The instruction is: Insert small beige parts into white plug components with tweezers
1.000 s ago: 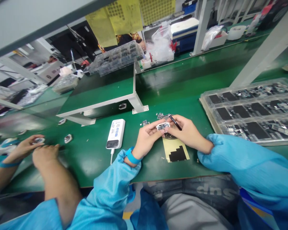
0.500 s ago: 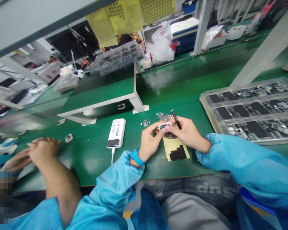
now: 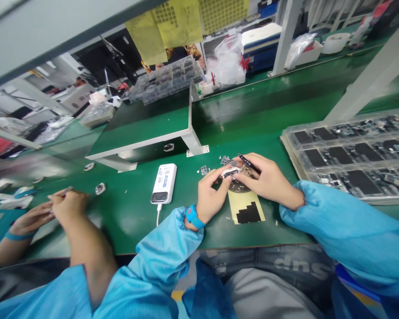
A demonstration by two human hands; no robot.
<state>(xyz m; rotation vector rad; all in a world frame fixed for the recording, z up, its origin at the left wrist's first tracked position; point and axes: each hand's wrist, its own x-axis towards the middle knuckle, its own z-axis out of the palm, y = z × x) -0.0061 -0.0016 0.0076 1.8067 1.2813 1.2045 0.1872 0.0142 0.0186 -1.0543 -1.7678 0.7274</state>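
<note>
My left hand (image 3: 213,192) pinches a small white-and-black electronic part (image 3: 231,173) between thumb and fingers. My right hand (image 3: 269,179) is closed around black tweezers (image 3: 250,164) with pale lettering, their end standing out above the index finger. The right thumb rests at the part's near edge, so both hands meet there. Beneath them lies a round dish (image 3: 243,187) with tiny pieces in it, partly covered by the fingers. Just in front of the dish is a yellow sheet (image 3: 235,206) bearing black stickers (image 3: 248,213).
A white power bank (image 3: 164,184) with a cable lies left of my hands. Small clear-framed parts (image 3: 204,170) sit behind them. Compartment trays of parts (image 3: 347,155) stand at right, a low green-topped shelf (image 3: 146,128) at back left. A co-worker's hands (image 3: 64,206) work at far left.
The tweezers in my right hand have tipped from nearly upright to a flatter slant. The right hand has shifted slightly, and more of the dish shows. The view has moved a little.
</note>
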